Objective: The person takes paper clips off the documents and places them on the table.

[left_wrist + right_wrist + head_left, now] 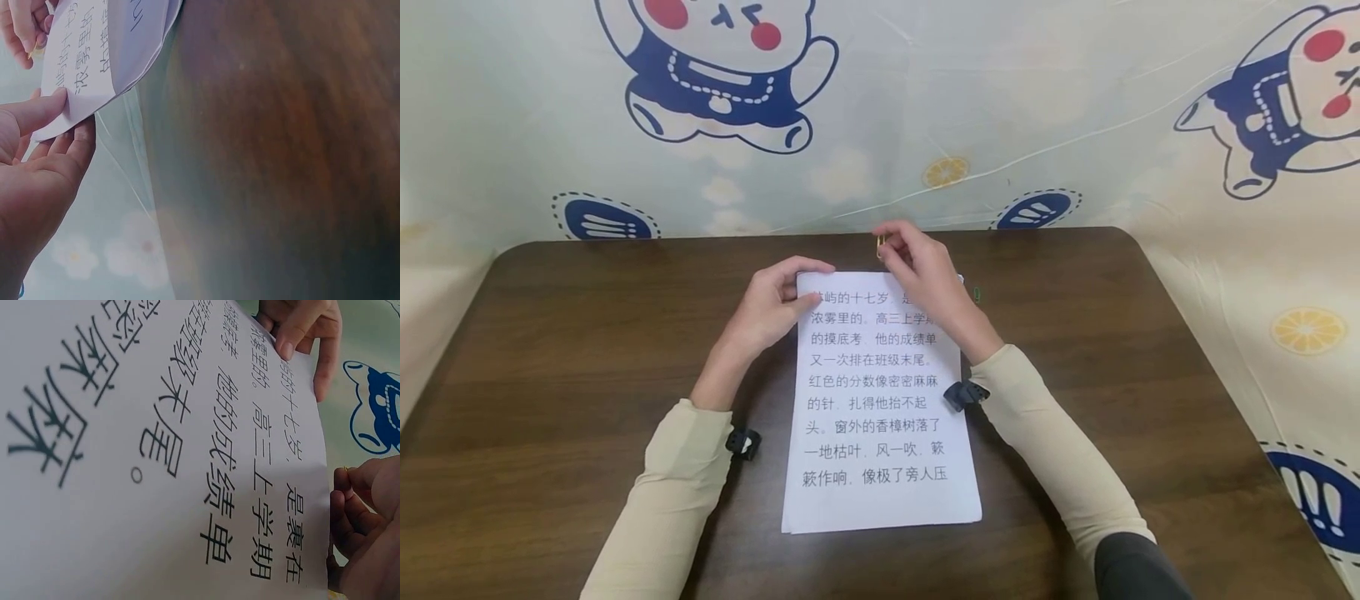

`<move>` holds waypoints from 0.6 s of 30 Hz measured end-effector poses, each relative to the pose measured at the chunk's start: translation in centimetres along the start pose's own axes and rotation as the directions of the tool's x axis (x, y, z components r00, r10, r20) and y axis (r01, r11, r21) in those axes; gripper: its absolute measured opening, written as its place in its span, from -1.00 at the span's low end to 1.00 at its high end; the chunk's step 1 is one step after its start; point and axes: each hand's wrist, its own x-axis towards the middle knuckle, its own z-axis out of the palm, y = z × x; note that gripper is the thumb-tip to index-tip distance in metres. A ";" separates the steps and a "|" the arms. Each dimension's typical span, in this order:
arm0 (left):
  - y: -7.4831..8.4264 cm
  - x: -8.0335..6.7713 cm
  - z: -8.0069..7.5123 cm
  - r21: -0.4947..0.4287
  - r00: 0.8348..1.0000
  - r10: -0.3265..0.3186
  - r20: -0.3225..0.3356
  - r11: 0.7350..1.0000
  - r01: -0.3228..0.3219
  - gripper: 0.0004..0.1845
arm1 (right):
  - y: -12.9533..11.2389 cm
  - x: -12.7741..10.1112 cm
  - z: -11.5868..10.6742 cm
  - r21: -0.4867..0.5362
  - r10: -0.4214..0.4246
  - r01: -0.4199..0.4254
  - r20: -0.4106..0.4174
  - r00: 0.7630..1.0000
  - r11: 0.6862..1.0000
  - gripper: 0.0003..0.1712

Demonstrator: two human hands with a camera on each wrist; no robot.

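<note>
A small stack of white printed sheets lies in front of me, its far edge raised a little in the wrist views. My left hand grips the far left corner, thumb on the printed face and fingers beneath. Just beyond the far edge, my right hand pinches a small yellow paper clip between thumb and fingertips. In the left wrist view the yellow clip shows partly behind the fingers. My right hand and forearm cover the sheets' far right part in the head view.
A small green paper clip lies on the brown wooden table, right of the sheets' far right corner. Behind the table's far edge hangs a pale cloth with cartoon prints. Each wrist carries a small black camera.
</note>
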 end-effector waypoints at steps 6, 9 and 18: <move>0.0 -0.1 0.0 -0.003 1.000 -0.005 -0.001 1.000 0.005 -0.60 | 0.6 -0.3 -0.6 0.002 0.026 -0.026 0.002 1.000 1.000 -0.69; 0.0 -0.1 -0.1 0.002 1.000 -0.013 -0.009 1.000 0.013 -0.59 | 1.0 -0.5 -0.9 -0.001 0.036 -0.036 -0.005 0.999 0.999 -0.69; 0.0 -0.1 -0.2 0.004 1.000 -0.007 -0.014 1.000 0.007 -0.59 | 1.7 -0.8 -1.7 0.009 0.053 -0.052 -0.033 0.998 0.999 -0.69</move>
